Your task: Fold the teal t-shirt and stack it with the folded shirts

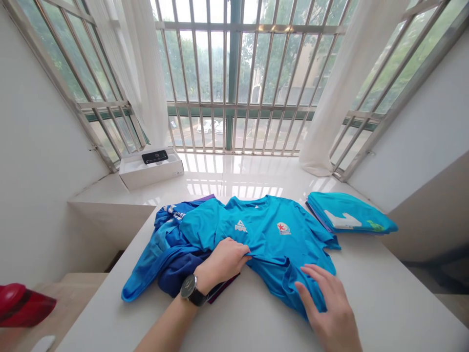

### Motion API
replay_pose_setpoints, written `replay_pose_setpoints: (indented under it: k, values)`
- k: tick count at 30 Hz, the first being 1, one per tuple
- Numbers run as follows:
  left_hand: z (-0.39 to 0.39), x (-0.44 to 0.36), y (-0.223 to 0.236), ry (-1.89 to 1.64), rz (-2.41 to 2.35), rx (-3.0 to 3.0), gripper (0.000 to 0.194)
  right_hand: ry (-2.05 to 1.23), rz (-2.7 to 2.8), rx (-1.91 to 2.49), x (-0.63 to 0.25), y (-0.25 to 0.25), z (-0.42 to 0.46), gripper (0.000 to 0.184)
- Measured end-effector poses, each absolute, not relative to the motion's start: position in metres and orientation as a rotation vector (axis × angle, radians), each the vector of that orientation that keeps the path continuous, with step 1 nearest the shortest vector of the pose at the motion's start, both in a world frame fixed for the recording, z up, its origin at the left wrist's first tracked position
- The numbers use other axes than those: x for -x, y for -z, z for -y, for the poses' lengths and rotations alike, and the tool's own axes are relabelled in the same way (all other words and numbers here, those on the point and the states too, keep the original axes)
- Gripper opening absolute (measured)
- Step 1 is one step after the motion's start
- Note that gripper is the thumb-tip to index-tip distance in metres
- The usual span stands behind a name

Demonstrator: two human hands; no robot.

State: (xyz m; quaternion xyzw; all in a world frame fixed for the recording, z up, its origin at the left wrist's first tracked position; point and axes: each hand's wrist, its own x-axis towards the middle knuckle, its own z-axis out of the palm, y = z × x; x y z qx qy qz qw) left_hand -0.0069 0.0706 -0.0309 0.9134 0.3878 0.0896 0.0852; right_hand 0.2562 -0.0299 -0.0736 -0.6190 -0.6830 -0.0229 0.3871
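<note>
A light blue T-shirt (273, 230) with a white logo and a red star badge lies front up on the white table (384, 303). My left hand (225, 264), with a black watch on its wrist, is closed and pinches a fold of the shirt near its left side. My right hand (330, 305) lies flat with fingers spread on the shirt's lower hem. To the left, under the shirt's sleeve, sits a crumpled heap of darker blue garments (164, 249) with a purple edge showing.
A folded stack of light blue shirts (348, 212) lies at the table's far right. A white box (150, 168) with a black device on top rests on the glossy window ledge. Barred windows and white curtains stand behind. A red object (22, 303) is at the left edge.
</note>
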Motion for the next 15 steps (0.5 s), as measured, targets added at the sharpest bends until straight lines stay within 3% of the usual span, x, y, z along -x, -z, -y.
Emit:
replay_pose_setpoints:
  k: [3,8,15]
  values:
    - [-0.069,0.007,0.03,-0.288,-1.192,-2.71,0.032,0.05,1.899,1.52,-0.238,0.09,0.038,0.059]
    - [-0.068,0.009,0.031,-0.49,-1.311,-2.597,0.035,0.014,1.916,1.421,-0.231,0.108,0.028,0.025]
    - [-0.08,0.016,0.029,-1.083,-1.486,-2.076,0.039,-0.352,1.704,1.297,-0.247,0.08,0.054,0.028]
